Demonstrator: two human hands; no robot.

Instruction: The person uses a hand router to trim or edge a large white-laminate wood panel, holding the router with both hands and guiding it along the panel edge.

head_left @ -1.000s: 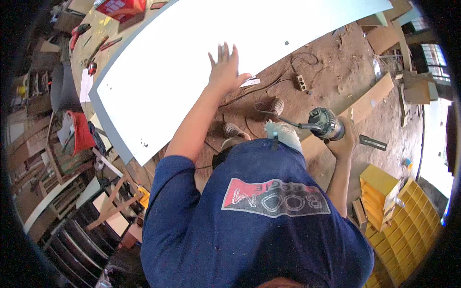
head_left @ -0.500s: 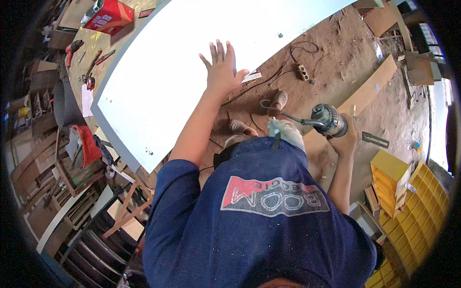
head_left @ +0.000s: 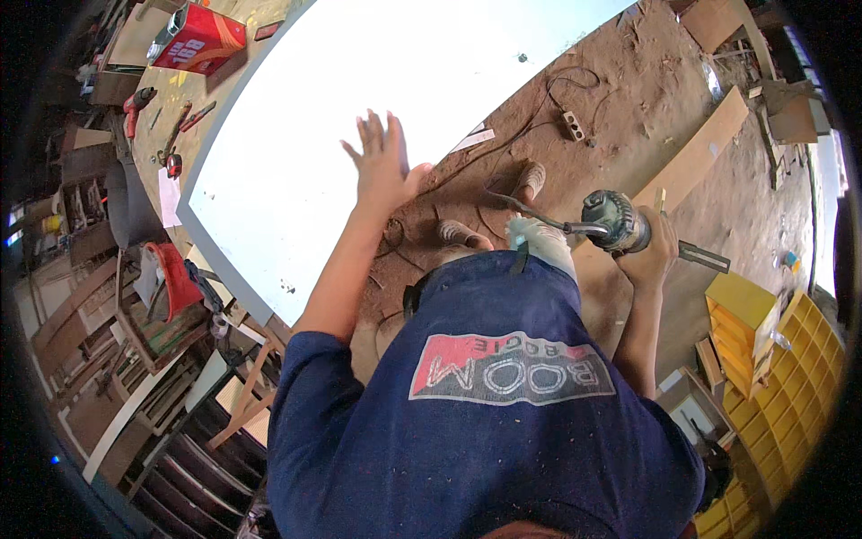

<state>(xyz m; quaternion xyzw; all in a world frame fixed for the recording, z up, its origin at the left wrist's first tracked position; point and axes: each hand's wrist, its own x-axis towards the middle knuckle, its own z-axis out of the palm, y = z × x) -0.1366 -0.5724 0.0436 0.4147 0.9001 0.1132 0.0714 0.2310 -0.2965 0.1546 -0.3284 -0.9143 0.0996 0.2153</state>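
Note:
My left hand (head_left: pixel 384 175) rests with spread fingers on a large white sheet (head_left: pixel 278 171), near its right-hand edge. The sheet lies on a work table and has a few dark specks on it. Off to the right of my body, my right hand (head_left: pixel 660 250) grips a corded trim router (head_left: pixel 613 221). Its dark, vented motor end points left, and a slotted metal bar sticks out past my hand on the right. From the motor end a cord (head_left: pixel 530 213) runs left toward my feet.
On the table's far left are a red can (head_left: pixel 199 41), a red drill (head_left: pixel 136 110) and hand tools. A power strip (head_left: pixel 573 127) and cables lie on the dirt floor. A wooden board (head_left: pixel 696 153) leans at right, with yellow cabinets (head_left: pixel 790 386) nearer.
My left hand has slid left and a little nearer along the white sheet's edge. The trim router stays in my right hand at almost the same place.

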